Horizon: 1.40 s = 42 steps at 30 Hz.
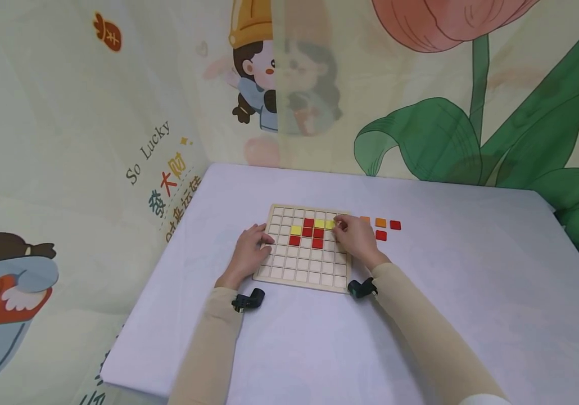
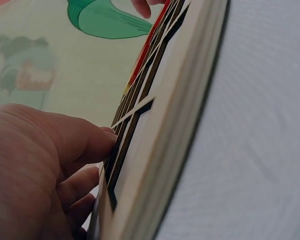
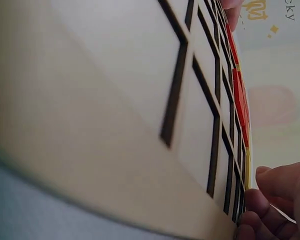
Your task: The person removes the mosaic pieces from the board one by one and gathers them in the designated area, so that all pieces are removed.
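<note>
A wooden grid board [image 1: 288, 274] lies on the table, several red tiles [image 1: 317, 243] and 3 yellow ones showing in its cells. My left hand [image 1: 246, 253] holds the board at its left edge; in the left wrist view the thumb [image 2: 92, 142] lies on the frame and the other fingers bend down beside it. Over the board's upper right, my right hand [image 1: 357, 236] pinches at the edge of the rightmost yellow tile [image 1: 329, 225]. From the right wrist, that yellow tile [image 3: 247, 170] appears as a thin strip ending at the fingertips, partly hidden by them.
Beside the board's right edge lie loose tiles: an orange one [image 1: 380, 223], a red one [image 1: 395, 225], another red one [image 1: 381, 235] and an orange one [image 1: 365, 219] partly behind the right hand. A white cloth covers the table [image 1: 294, 343]; printed curtains [image 1: 193, 67] hang behind and left.
</note>
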Tool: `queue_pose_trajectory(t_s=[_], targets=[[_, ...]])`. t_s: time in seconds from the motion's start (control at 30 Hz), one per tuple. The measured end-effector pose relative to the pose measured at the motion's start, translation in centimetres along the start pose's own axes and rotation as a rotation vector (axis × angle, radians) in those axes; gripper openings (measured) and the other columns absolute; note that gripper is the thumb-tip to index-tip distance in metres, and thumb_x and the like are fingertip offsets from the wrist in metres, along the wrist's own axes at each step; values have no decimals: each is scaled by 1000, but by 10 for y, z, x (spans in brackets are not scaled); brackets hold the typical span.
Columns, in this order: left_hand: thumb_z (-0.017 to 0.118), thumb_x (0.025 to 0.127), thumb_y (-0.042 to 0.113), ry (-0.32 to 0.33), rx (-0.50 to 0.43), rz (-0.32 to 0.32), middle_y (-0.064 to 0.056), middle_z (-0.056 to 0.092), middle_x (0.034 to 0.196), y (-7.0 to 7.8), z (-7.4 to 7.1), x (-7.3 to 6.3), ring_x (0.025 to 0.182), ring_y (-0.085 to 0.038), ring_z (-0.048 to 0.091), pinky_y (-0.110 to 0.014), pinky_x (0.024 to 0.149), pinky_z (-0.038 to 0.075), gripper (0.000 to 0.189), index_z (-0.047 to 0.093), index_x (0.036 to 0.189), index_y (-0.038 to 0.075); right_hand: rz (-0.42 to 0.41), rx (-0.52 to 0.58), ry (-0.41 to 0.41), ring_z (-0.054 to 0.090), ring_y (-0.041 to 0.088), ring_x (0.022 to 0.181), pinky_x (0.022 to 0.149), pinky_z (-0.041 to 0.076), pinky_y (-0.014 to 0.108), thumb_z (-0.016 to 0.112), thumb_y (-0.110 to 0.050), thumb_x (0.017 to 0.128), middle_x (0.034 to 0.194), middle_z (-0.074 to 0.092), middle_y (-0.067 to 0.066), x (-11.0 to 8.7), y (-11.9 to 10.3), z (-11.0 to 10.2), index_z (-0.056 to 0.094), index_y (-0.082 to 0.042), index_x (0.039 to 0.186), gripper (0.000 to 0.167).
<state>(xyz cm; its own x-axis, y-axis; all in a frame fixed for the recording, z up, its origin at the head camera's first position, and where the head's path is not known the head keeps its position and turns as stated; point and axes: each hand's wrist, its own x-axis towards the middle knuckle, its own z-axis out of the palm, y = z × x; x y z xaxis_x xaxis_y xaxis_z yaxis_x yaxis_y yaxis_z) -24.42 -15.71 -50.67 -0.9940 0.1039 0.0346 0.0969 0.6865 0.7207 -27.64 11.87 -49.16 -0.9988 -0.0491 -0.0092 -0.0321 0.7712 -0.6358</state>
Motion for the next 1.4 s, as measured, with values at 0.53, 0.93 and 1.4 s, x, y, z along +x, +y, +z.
queue_pose_trajectory(t_s=[0.53, 0.93, 1.4], targets=[[61, 90, 8, 3, 6, 1, -11, 42, 151, -2, -1, -2, 147, -26, 23, -38, 124, 8, 9, 68, 97, 8, 39, -94, -50, 53, 22, 78, 59, 43, 28, 66, -26, 93, 85, 61, 4, 6, -6, 2, 65, -15, 124, 33], [62, 90, 8, 7, 3, 12, -12, 43, 151, -2, -2, -1, 147, -27, 23, -38, 124, 8, 9, 68, 97, 8, 13, -101, -62, 53, 22, 80, 59, 45, 28, 67, -22, 93, 88, 59, 6, 11, -5, 2, 63, -11, 121, 31], [59, 91, 8, 4, 8, 16, -12, 42, 151, -1, -1, 0, 147, -27, 24, -37, 124, 8, 9, 67, 95, 8, -78, -113, -1, 56, 25, 98, 90, 55, 39, 71, -15, 90, 113, 62, 8, 9, -4, 4, 61, -9, 116, 28]])
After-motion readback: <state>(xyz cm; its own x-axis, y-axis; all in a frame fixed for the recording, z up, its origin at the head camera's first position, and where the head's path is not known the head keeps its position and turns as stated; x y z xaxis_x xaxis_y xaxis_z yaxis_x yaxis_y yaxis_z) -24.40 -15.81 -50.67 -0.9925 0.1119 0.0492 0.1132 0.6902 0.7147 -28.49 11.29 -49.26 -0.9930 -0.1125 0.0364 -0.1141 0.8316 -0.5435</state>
